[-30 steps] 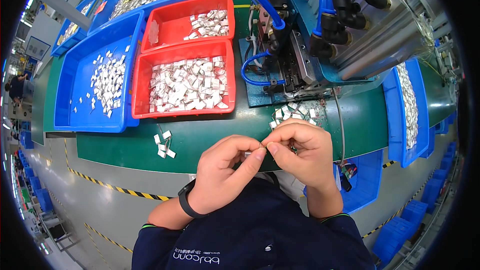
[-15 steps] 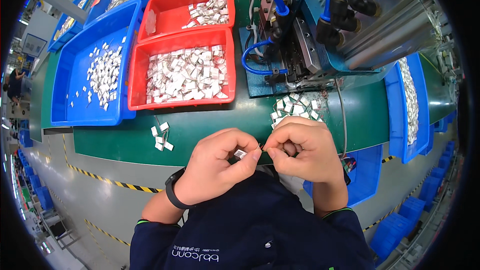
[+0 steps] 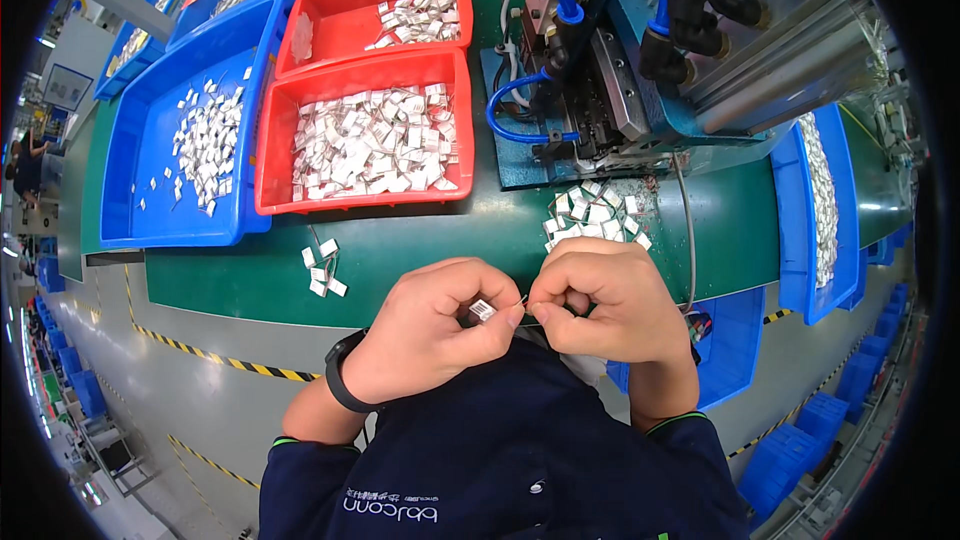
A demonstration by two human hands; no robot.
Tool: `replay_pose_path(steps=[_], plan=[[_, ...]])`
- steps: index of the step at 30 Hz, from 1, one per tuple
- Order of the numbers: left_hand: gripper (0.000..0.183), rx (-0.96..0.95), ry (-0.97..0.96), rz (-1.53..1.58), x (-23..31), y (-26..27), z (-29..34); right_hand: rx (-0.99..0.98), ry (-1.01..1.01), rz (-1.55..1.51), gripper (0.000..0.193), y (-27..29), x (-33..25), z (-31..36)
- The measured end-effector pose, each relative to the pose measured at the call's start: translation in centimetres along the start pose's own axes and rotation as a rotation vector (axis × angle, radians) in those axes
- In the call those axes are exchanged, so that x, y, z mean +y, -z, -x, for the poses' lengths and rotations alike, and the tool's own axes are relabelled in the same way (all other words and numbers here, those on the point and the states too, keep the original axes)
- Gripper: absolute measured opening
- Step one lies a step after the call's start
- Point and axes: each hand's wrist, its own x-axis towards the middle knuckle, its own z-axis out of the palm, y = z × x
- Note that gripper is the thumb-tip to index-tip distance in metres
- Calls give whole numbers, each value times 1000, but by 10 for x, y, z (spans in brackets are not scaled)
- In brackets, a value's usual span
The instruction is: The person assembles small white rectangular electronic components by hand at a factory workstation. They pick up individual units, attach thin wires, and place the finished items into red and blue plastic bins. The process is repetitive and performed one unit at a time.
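Observation:
Over the near edge of the green table [image 3: 240,285], my left hand [image 3: 425,318] pinches a small white connector [image 3: 482,311] between thumb and curled fingers. Thin wire ends [image 3: 521,302] stick out past its thumb tip. My right hand [image 3: 618,302] is closed, thumb and forefinger pressed together at these wire ends; its grip hides exactly what it pinches. Just beyond the right hand lies a loose pile of white connectors [image 3: 597,212]. To the left of my left hand sits a smaller group of white connectors [image 3: 321,269] with leads.
Two red bins [image 3: 365,204] and a blue bin [image 3: 190,235] with white connectors stand at the left. A machine with blue hoses [image 3: 620,90] rises beyond my hands. A grey cable [image 3: 687,230] crosses the table, and another blue bin [image 3: 793,230] stands far right.
Both hands stay almost in place at the wire ends. My right fingertips have shifted slightly, and the whole view has moved a little.

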Motion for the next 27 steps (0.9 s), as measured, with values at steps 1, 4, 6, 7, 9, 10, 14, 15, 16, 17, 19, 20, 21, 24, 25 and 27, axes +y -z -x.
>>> replay_pose_path(steps=[1, 4, 6, 7, 9, 10, 14, 15, 16, 17, 19, 20, 21, 24, 25, 27], plan=[[10, -11, 2, -1, 0, 0, 0, -5, -5, 5, 8, 0, -1, 0], [10, -45, -14, -9, -1, 2, -1, -24, -12, 12, 10, 0, -1, 0], [10, -68, -52, -17, -5, 3, -2, -6, 36, 0, 12, -2, 3, 1], [10, -92, -54, -11, -4, 4, -2, 3, 61, -5, 13, -3, 5, 2], [9, -140, -60, 0, -4, 6, -3, 3, 94, 1, 13, -4, 8, 2], [7, -139, -22, 59, -2, 8, -2, 3, 111, 4, 13, -4, 9, 3], [6, -111, 98, 226, 1, 14, 2, 80, 30, 43, 11, -1, 1, 4], [7, -94, 117, 250, 2, 15, 3, 116, 16, 27, 10, -2, 0, 5], [7, -86, 127, 264, 2, 15, 4, 152, 1, 11, 10, -2, 0, 4], [7, -77, 138, 278, 2, 14, 4, 134, 3, -12, 9, -3, 1, 4], [7, -80, 156, 288, 3, 14, 4, 103, 2, -57, 7, -2, 6, 5], [7, -90, 165, 286, 5, 15, 3, 99, 1, -61, 6, -4, 5, 4], [7, -97, 174, 284, 5, 15, 3, 93, 0, -66, 6, -6, 5, 2], [7, -95, 111, 268, -1, 13, 4, 34, -16, -119, 9, -8, 3, 1], [7, -99, 109, 262, -2, 13, 4, 6, -23, -143, 12, -9, 2, 1], [6, -110, 104, 248, -4, 13, 4, -9, -41, -157, 11, -12, 1, 2]])
